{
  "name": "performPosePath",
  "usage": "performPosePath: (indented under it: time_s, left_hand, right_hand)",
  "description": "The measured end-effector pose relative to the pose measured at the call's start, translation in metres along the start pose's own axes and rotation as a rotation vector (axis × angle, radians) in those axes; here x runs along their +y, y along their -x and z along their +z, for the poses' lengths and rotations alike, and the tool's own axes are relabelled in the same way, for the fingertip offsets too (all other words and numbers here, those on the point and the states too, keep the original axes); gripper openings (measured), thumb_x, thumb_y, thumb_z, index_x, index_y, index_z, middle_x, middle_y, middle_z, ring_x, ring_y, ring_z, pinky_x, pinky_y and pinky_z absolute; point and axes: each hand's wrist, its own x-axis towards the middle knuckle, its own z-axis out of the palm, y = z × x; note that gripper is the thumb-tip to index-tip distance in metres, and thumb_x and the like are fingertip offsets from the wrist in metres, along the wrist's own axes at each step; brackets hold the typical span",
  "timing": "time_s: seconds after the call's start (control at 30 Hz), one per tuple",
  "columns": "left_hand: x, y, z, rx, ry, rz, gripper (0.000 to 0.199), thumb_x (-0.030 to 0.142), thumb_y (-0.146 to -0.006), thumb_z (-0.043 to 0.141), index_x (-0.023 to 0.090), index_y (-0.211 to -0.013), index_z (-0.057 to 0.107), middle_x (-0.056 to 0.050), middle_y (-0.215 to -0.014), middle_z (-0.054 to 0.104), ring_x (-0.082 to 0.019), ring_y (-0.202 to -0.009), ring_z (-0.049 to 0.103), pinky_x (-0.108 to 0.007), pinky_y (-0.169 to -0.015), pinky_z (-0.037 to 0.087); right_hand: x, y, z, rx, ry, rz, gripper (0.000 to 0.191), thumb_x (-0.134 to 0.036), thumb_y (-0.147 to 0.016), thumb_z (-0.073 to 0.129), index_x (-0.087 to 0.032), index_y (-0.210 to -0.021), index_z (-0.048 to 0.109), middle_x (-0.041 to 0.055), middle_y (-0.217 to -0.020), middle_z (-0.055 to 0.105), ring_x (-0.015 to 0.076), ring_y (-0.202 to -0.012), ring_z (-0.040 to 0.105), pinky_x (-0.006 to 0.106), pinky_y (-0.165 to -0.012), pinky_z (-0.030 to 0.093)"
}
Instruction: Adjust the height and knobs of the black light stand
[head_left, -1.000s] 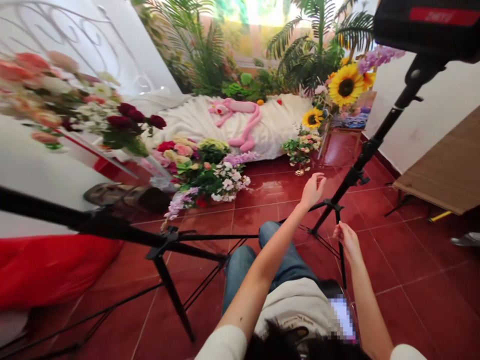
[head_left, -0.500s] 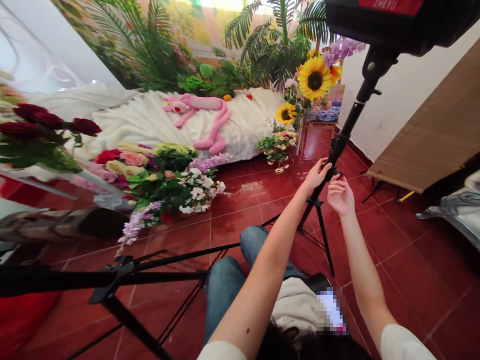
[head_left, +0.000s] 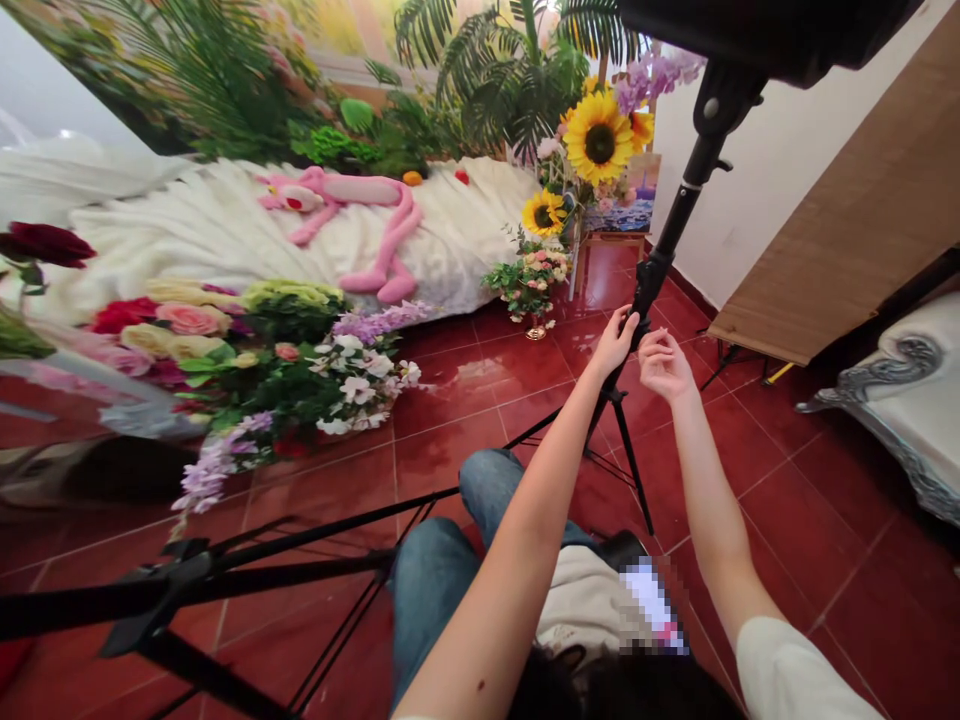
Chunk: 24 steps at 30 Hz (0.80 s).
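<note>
Tripod light stand (head_left: 673,225) rises right of centre from the red tile floor (head_left: 450,400). Left hand (head_left: 615,342) reaches up, its fingers (head_left: 624,322) curled against the black pole; whether they grip, I cannot tell. Right hand (head_left: 664,365), open and loosely curled, is just beside the pole, apart from it.

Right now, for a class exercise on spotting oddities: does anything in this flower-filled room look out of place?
Yes: a pink plush panther sprawls on a white fluffy cloth among the flowers, a toy oddly set in a floral display. A black light stand also rises from the red tile floor in front of it.
</note>
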Motion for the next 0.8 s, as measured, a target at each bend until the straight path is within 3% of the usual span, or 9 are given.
performPosePath:
  time_s: [0.17, 0.37, 0.43, 0.5, 0.63, 0.7, 0.8]
  left_hand:
    - [-0.005, -0.002, 0.001, 0.000, 0.022, 0.011, 0.031, 0.036, -0.099, 0.046, 0.018, -0.122, 0.055, -0.008, -0.112, 0.070, -0.014, -0.105, 0.066, -0.030, -0.100, 0.050]
    - [-0.008, -0.002, 0.002, 0.002, 0.036, -0.001, 0.032, 0.037, -0.099, 0.046, 0.018, -0.122, 0.056, -0.008, -0.115, 0.069, -0.014, -0.107, 0.066, -0.028, -0.100, 0.049]
    - [-0.008, -0.001, 0.002, 0.000, 0.031, -0.002, 0.033, 0.037, -0.099, 0.045, 0.018, -0.123, 0.056, -0.008, -0.115, 0.069, -0.013, -0.107, 0.066, -0.028, -0.101, 0.049]
    - [-0.008, -0.001, 0.001, 0.001, 0.023, 0.002, 0.032, 0.037, -0.099, 0.046, 0.018, -0.123, 0.056, -0.007, -0.114, 0.069, -0.013, -0.106, 0.066, -0.028, -0.101, 0.049]
    - [-0.010, 0.000, 0.000, -0.022, 0.067, -0.007, 0.037, 0.038, -0.097, 0.047, 0.018, -0.128, 0.053, -0.007, -0.112, 0.068, -0.014, -0.097, 0.067, -0.027, -0.087, 0.056]
    - [-0.012, -0.001, 0.000, -0.036, 0.091, -0.022, 0.041, 0.041, -0.097, 0.047, 0.018, -0.131, 0.052, -0.008, -0.110, 0.068, -0.013, -0.090, 0.067, -0.026, -0.079, 0.057]
    - [-0.014, 0.000, 0.000, -0.031, 0.092, -0.036, 0.043, 0.043, -0.097, 0.046, 0.020, -0.132, 0.052, -0.007, -0.107, 0.069, -0.012, -0.086, 0.066, -0.024, -0.076, 0.057]
  right_hand:
    - [-0.005, -0.002, -0.004, -0.078, 0.155, 0.012, 0.003, -0.016, -0.079, 0.063, -0.017, -0.077, 0.061, -0.0065, -0.064, 0.063, 0.0053, -0.049, 0.031, 0.010, -0.041, 0.028]
    - [-0.010, -0.001, 0.000, 0.000, 0.225, 0.016, 0.005, -0.017, -0.079, 0.065, -0.017, -0.078, 0.061, -0.0075, -0.063, 0.062, 0.0032, -0.049, 0.034, 0.009, -0.045, 0.037]
    - [-0.006, -0.005, 0.000, 0.046, 0.342, -0.012, 0.008, -0.021, -0.080, 0.066, -0.018, -0.076, 0.060, -0.0055, -0.064, 0.062, 0.0040, -0.049, 0.036, 0.011, -0.045, 0.039]
    - [0.000, -0.008, -0.004, 0.142, 0.614, -0.127, 0.012, -0.026, -0.081, 0.066, -0.019, -0.074, 0.059, -0.0025, -0.065, 0.062, 0.0064, -0.050, 0.042, 0.016, -0.047, 0.043]
    - [0.005, 0.002, -0.022, 0.330, 1.226, -0.569, 0.010, -0.028, -0.080, 0.067, -0.021, -0.083, 0.060, 0.0042, -0.086, 0.068, 0.0134, -0.066, 0.056, 0.027, -0.065, 0.051]
    - [0.001, 0.014, -0.031, 0.372, 1.446, -0.761, 0.011, -0.027, -0.081, 0.065, -0.021, -0.089, 0.062, 0.0057, -0.095, 0.068, 0.0145, -0.070, 0.057, 0.030, -0.074, 0.051]
    - [-0.007, 0.029, -0.037, 0.379, 1.676, -0.933, 0.019, -0.033, -0.087, 0.058, -0.020, -0.100, 0.063, 0.0071, -0.098, 0.068, 0.0148, -0.067, 0.057, 0.032, -0.074, 0.052]
